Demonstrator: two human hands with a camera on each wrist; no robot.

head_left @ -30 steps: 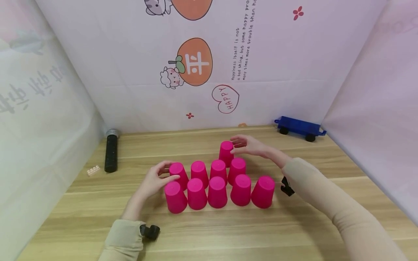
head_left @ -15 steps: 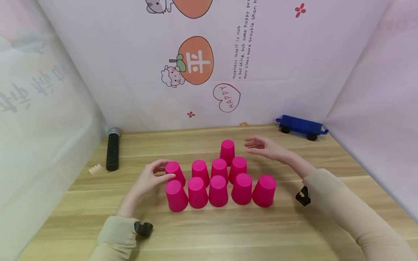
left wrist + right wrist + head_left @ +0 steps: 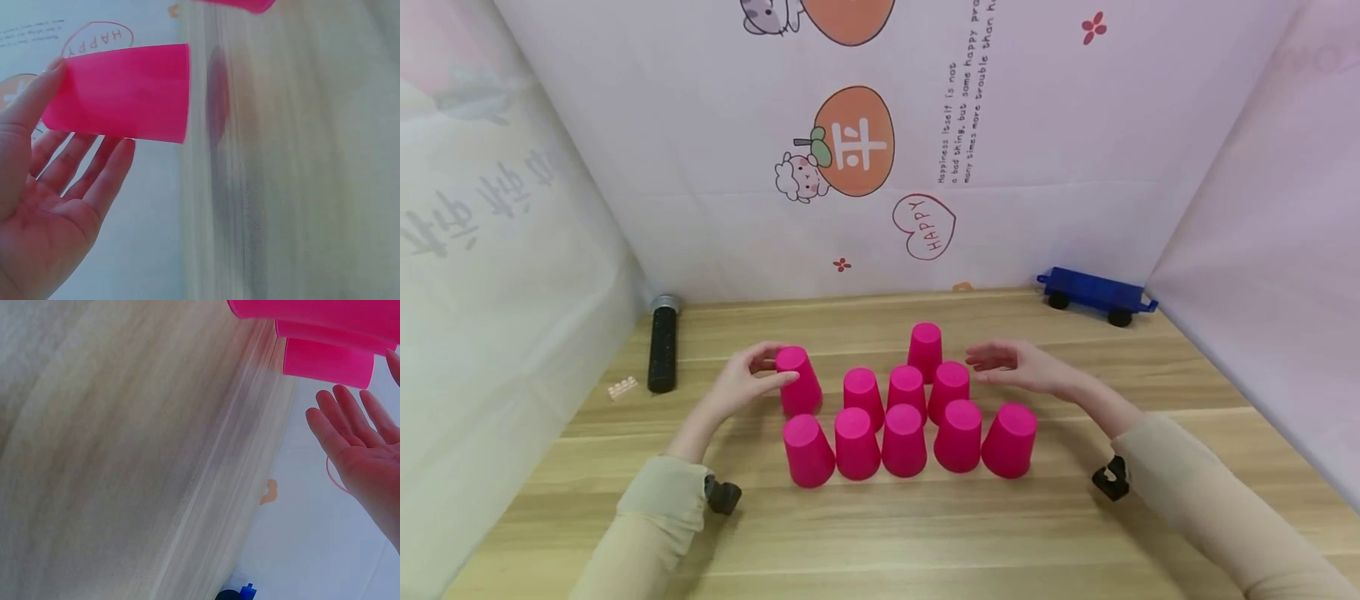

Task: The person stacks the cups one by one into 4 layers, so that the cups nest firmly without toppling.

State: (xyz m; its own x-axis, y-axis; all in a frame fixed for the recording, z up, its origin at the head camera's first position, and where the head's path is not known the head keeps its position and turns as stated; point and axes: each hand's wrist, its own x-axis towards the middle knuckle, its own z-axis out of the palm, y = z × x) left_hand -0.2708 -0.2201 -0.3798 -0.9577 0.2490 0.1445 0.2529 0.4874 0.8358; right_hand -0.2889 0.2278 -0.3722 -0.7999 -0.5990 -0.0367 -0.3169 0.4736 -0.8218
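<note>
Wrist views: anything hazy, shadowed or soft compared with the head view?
Head view: the front row of bright pink tapered cups looks sharp, a soft shadow beside the beige right sleeve; left wrist view: the pale wood-grain tabletop looks hazy, with a shadow near the held pink cup; right wrist view: the tabletop's grain looks soft.

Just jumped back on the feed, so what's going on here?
A person's left grip holds an inverted pink cup just off the table. The right grip holds nothing, beside the backmost cup. Three inverted cups stand in front of that one, with a row of five nearer the person.
</note>
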